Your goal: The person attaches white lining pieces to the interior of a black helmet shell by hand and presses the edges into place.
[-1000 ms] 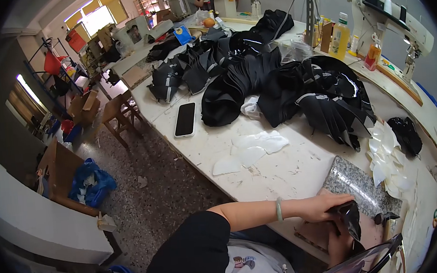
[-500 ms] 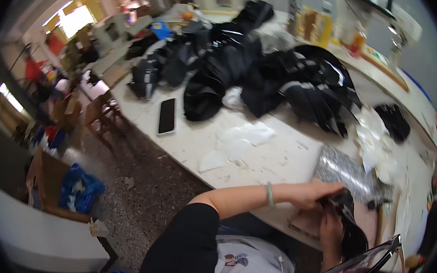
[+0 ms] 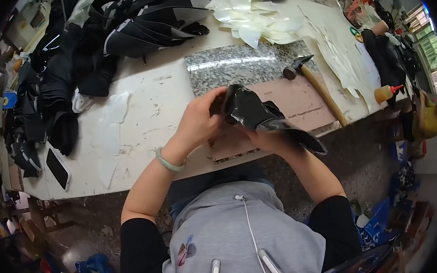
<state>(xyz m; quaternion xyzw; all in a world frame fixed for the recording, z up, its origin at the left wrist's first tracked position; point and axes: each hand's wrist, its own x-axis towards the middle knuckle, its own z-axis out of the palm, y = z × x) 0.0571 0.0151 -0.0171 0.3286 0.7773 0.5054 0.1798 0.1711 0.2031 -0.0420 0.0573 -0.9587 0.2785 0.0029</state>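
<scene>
Holding the black piece (image 3: 247,105) at the frame's centre, we grip its left edge with our left hand (image 3: 198,117) and its lower edge with our right hand (image 3: 273,141), presumably to steady it, while the hammer (image 3: 319,89) lies right of centre, apparently for easy reach.
</scene>
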